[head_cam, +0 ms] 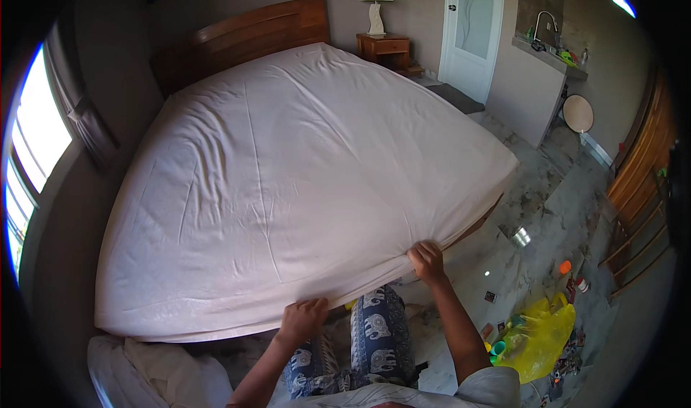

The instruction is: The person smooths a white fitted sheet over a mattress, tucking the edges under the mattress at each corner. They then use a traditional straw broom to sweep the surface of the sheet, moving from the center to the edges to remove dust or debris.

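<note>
A pale fitted bed sheet (324,165) covers a large mattress, with its edge pulled down over the near side. My left hand (303,319) is closed on the sheet's near edge, left of my knees. Farther right, my right hand (427,261) grips the same edge close to the near right side. Wrinkles run across the left half of the sheet, and long creases stretch lengthwise over it. The undersides of both hands are hidden.
White bedding (162,373) lies on the floor at the lower left. A yellow plastic bag (540,338) and scattered small items lie on the marbled floor at the right. Beyond the bed stand a wooden headboard (253,27) and a nightstand (384,46) with a lamp (376,11).
</note>
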A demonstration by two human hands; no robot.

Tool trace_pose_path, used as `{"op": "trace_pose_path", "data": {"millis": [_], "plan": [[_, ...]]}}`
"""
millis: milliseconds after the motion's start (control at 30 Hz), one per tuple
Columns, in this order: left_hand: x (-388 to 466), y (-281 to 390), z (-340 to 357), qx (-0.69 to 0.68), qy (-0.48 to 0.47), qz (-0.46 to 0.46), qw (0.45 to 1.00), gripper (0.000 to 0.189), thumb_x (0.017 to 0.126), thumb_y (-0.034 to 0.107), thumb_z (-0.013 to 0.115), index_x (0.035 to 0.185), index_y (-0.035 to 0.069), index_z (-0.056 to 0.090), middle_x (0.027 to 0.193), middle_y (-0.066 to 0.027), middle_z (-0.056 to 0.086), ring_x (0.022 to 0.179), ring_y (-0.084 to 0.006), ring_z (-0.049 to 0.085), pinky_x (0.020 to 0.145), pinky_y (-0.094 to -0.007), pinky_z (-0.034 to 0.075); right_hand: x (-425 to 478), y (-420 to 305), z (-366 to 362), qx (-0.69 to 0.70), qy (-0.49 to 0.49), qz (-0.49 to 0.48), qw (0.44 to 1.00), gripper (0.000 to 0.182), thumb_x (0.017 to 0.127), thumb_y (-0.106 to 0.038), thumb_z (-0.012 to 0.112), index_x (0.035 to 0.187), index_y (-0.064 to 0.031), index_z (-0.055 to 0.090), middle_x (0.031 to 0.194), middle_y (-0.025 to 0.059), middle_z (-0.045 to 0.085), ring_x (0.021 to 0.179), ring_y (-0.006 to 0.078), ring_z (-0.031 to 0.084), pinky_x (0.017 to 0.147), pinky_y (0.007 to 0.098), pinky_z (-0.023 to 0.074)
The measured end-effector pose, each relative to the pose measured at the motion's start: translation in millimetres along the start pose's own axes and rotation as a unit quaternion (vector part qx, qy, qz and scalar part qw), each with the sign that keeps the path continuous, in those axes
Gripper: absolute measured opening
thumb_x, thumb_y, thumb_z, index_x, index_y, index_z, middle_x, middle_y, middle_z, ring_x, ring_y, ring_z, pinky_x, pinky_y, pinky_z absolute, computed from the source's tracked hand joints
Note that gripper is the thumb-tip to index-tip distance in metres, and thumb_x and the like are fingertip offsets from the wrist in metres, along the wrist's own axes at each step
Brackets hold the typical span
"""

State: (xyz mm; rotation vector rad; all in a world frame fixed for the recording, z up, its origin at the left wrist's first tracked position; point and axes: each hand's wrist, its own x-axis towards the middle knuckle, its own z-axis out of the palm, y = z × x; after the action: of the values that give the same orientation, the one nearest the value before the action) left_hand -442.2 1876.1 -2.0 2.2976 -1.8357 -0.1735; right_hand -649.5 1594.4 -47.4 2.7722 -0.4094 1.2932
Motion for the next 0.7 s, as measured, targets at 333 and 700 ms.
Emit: {"op": "trace_pose_path", "data": {"millis": [333,700], "plan": [[94.9,69.4,40.9,-0.042,0.053,0.145,0.987,0.01,0.081,0.014,0.053,0.09,0.009,0.054,0.068,-0.0109,0.063,0.061,-0.0281,0.064,0.052,-0.0401,0.05,-41.7,143.1,-34.8,-0.071,0.075,0.085,0.991,0.012,0.072,-0.004,0.057,0.084,-0.0029,0.059,0.08,0.0129,0.057,0.076,0.0321,0.054,0.072,0.0425,0.0432],[170.2,139.1,81.1,-0.031,0.013,0.136,0.99,0.019,0.088,0.027,0.052,0.091,0.009,0.048,0.064,-0.0103,0.063,0.056,-0.0308,0.064,0.049,-0.0425,0.05,-55.1,183.8,-27.5,-0.082,-0.064,0.031,0.994,0.009,0.068,-0.007,0.058,0.077,-0.0052,0.056,0.077,0.009,0.057,0.076,0.0277,0.055,0.07,0.0395,0.0435]]}}
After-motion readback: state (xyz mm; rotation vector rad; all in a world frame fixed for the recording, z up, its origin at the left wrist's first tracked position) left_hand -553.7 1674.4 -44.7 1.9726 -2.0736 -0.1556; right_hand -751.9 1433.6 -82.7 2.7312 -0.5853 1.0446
